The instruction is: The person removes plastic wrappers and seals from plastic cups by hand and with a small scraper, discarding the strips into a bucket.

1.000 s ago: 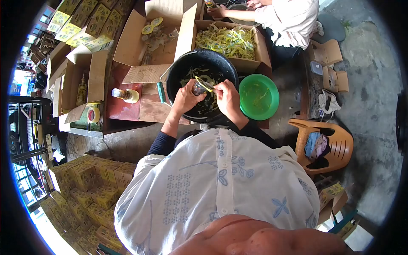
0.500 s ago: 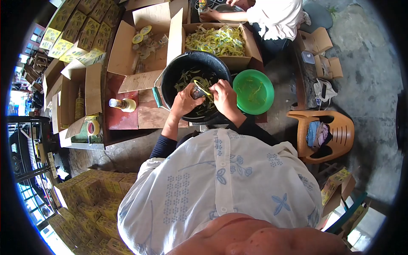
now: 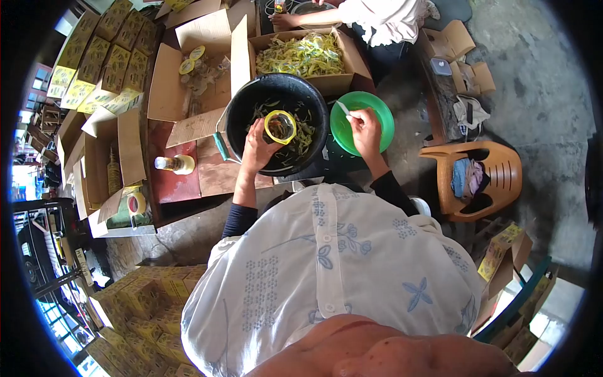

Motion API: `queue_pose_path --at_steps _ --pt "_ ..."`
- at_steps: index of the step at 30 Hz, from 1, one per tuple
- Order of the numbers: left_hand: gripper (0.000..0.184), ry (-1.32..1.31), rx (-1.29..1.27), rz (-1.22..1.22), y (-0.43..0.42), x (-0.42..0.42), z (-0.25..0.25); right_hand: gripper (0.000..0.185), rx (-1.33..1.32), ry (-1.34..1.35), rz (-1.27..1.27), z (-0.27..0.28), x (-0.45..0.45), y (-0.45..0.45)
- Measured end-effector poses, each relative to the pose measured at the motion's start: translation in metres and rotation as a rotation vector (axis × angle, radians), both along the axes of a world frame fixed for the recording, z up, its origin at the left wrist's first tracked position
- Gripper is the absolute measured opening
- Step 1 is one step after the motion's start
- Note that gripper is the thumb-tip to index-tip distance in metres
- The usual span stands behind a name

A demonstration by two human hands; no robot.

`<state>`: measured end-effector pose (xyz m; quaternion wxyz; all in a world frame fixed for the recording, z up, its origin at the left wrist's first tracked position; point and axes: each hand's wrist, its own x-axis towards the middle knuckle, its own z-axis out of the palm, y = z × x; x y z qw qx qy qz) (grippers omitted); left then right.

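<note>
My left hand (image 3: 256, 146) is closed around a clear plastic cup with a yellow rim (image 3: 280, 127), its opening facing up. The cup is held over a black bucket (image 3: 233, 129) with green and yellowish shreds inside. My right hand (image 3: 366, 132) is over a green basin (image 3: 384, 119), to the right of the bucket. Its fingers pinch a slim white tool (image 3: 343, 108) that points up and left; I cannot make out its kind. The hand hides part of the basin's inside.
Behind the bucket stands a carton (image 3: 339, 83) heaped with yellow-green wrapped pieces. An opened carton (image 3: 166, 88) holds yellow-lidded cups. A jar (image 3: 182, 162) stands left of the bucket. Another person's arm (image 3: 311, 17) reaches in at the top. An orange chair (image 3: 502, 182) is at right.
My right hand has left the cup and moved right, over the green basin, with the white tool now visible. My left hand still holds the cup, now more upright, its yellow rim facing up.
</note>
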<state>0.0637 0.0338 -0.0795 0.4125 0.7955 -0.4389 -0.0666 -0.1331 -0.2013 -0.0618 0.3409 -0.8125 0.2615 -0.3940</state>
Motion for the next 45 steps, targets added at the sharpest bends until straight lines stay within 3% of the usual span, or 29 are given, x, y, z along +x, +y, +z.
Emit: queue_pose_path --at_steps 4,6,8,11,15,16,19,20,22,23,25,26,28,31,33,35,38,43,45 --pt "0.085 0.034 -0.145 -0.083 0.004 0.002 -0.009 0.011 -0.080 0.140 -0.028 -0.062 -0.033 -0.042" --pt "0.082 0.038 -0.186 -0.067 0.005 -0.001 -0.002 0.010 -0.016 0.336 -0.057 -0.101 -0.045 -0.056" --pt "0.074 0.153 -0.185 -0.060 0.003 -0.013 0.037 0.009 0.020 0.381 -0.046 -0.115 -0.050 -0.055" --pt "0.066 0.087 -0.321 0.060 0.002 -0.019 0.031 0.008 -0.021 0.502 0.018 -0.123 -0.048 -0.060" --pt "0.067 0.023 -0.208 0.127 0.005 -0.019 0.057 0.012 -0.142 0.710 -0.049 -0.149 -0.041 -0.070" --pt "0.064 0.316 -0.382 0.140 0.004 -0.019 0.046 0.013 -0.150 0.741 -0.055 -0.159 -0.038 -0.076" --pt "0.085 0.609 -0.669 0.129 0.001 -0.029 0.052 0.018 -0.094 0.685 0.206 -0.155 -0.034 -0.080" --pt "0.090 0.548 -0.596 0.189 0.002 -0.035 0.063 0.018 -0.117 0.679 0.235 -0.152 -0.030 -0.083" --pt "0.079 0.562 -0.575 0.214 0.001 -0.044 0.072 0.021 0.033 0.671 0.095 -0.149 -0.030 -0.087" --pt "0.075 0.574 -0.552 0.200 0.001 -0.042 0.068 0.021 0.013 0.668 0.126 -0.154 -0.029 -0.095" --pt "0.055 0.264 -0.438 0.286 -0.001 -0.050 0.075 0.021 -0.010 0.830 0.345 -0.166 -0.030 -0.106" --pt "0.052 0.227 -0.421 0.297 0.000 -0.052 0.069 0.022 -0.023 0.755 0.381 -0.165 -0.030 -0.108" --pt "0.035 0.079 -0.310 0.321 0.002 -0.052 0.062 0.023 -0.008 0.707 0.340 -0.158 -0.025 -0.112" --pt "0.022 0.157 -0.406 0.347 0.001 -0.066 0.059 0.026 0.013 0.652 0.269 -0.138 -0.019 -0.117" --pt "0.024 0.252 -0.387 0.355 0.004 -0.075 0.070 0.023 0.233 0.420 0.290 -0.121 -0.010 -0.117" --pt "0.021 -0.063 -0.142 0.404 0.003 -0.084 0.082 0.019 0.260 0.413 0.300 -0.083 -0.001 -0.105" --pt "0.017 -0.089 -0.087 0.522 -0.003 -0.093 0.088 0.014 0.179 0.160 0.435 -0.041 0.016 -0.089" --pt "0.022 -0.022 -0.003 0.692 -0.020 -0.106 0.099 0.011 0.021 -0.030 0.574 0.033 0.037 -0.031" --pt "0.024 -0.224 -0.010 0.716 -0.027 -0.108 0.094 0.014 -0.044 -0.079 0.606 0.046 0.043 -0.010"
